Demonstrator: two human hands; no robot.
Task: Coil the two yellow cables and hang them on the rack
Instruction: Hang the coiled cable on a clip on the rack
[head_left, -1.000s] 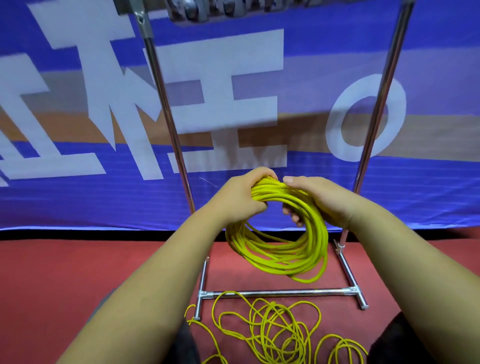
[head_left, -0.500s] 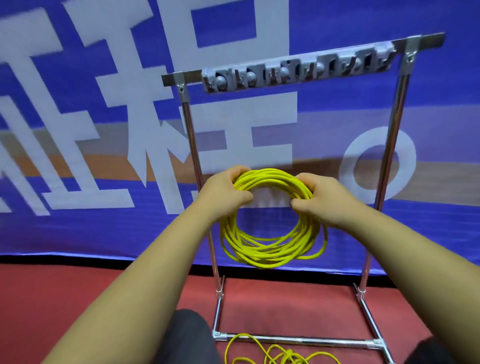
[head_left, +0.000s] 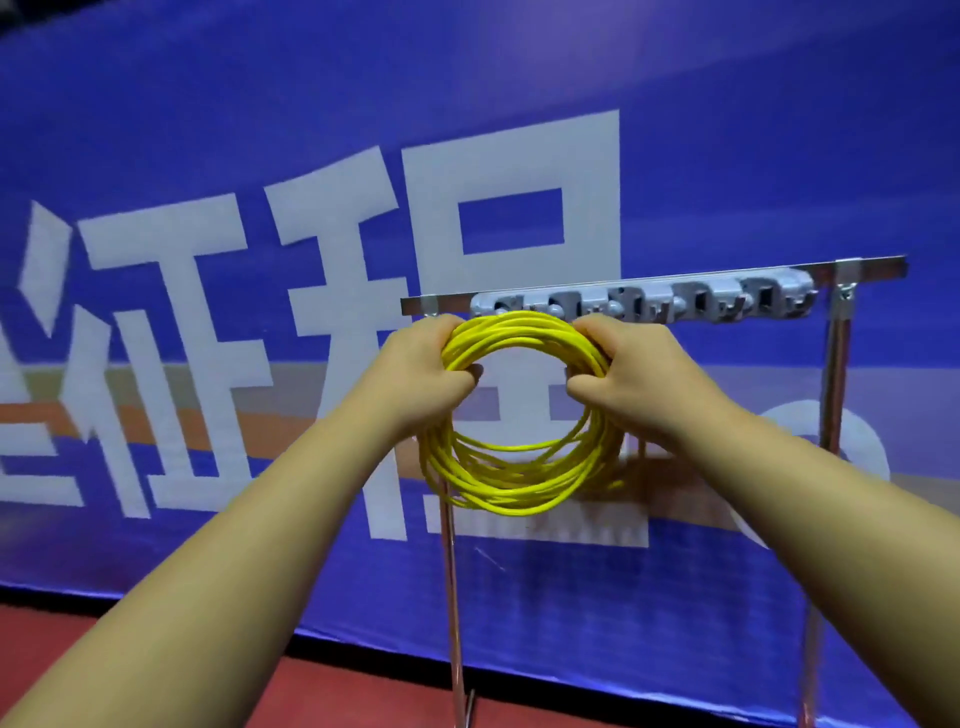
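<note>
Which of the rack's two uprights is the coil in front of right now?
The left upright: the yellow coil hides its upper part, while the right upright stands fully clear, off to the coil's right.

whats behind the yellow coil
Through the coil shows the banner; the rack's post passes behind its lower left. Whether its top touches the hook strip is hidden.
</note>
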